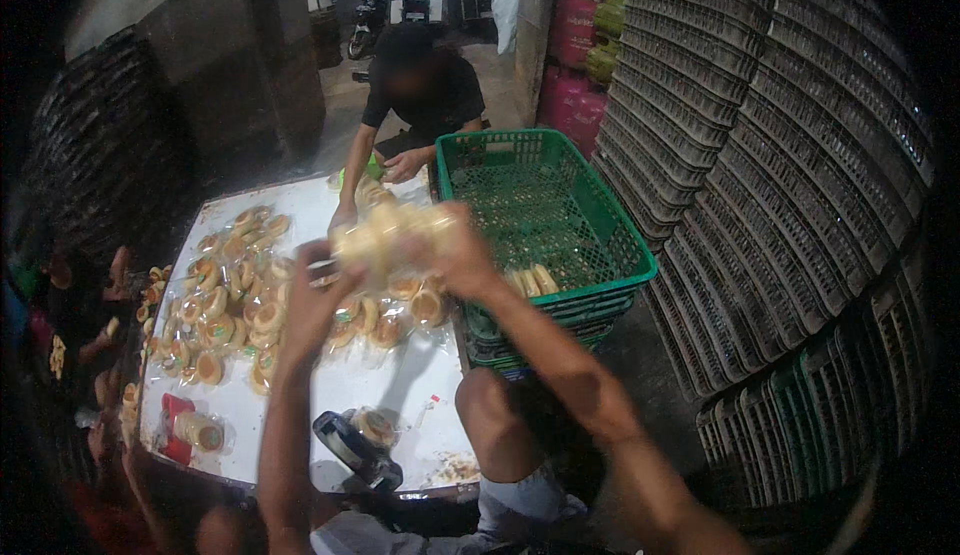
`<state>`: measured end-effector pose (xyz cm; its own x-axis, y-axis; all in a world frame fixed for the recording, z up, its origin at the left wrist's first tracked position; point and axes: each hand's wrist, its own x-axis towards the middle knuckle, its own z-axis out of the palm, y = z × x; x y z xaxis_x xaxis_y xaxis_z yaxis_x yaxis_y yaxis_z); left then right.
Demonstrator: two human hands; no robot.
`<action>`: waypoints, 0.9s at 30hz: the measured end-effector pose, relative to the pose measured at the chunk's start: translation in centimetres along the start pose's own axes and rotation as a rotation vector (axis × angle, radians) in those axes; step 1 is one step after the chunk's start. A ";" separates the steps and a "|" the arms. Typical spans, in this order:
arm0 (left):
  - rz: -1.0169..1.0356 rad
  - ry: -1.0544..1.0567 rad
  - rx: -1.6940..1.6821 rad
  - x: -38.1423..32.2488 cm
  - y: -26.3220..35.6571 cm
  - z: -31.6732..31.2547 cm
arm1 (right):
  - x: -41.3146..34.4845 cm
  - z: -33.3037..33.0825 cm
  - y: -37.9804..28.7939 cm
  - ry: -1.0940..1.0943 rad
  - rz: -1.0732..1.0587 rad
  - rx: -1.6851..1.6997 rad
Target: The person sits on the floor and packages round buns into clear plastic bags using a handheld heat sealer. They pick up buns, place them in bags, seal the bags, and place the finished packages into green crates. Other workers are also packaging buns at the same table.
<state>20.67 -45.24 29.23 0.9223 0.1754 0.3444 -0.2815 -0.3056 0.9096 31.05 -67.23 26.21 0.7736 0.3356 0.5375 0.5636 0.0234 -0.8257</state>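
Observation:
Above the white tabletop, my left hand [319, 285] and my right hand [461, 259] hold a blurred row of pale wrapped buns [394, 236] between them. Many round buns in clear plastic [255, 292] are spread over the table behind and left of my hands. A green plastic crate [641, 270] stands to the right, with several pale buns [534, 281] in its near corner. Near the table's front edge lies a dark handheld tool, perhaps a tape dispenser [356, 450], against a wrapped bun [373, 426]. A red object [176, 427] lies beside another wrapped pack [199, 432].
A co-worker in a dark shirt [427, 97] reaches over the table's far side. Other people's arms [112, 337] show at the left. Tall stacks of crates [750, 180] fill the right, near pink gas cylinders [574, 97]. More crates [536, 330] lie under the green one.

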 end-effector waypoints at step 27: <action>-0.413 0.351 -0.193 -27.9 -1.3 -6.2 | -3.4 -24.0 11.0 -0.573 1.115 -1.019</action>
<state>-6.33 -43.99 19.92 0.8320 0.5543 -0.0225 0.0100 0.0255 0.9996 41.56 -90.71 19.41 0.8362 0.0511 -0.5460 -0.0475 -0.9852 -0.1650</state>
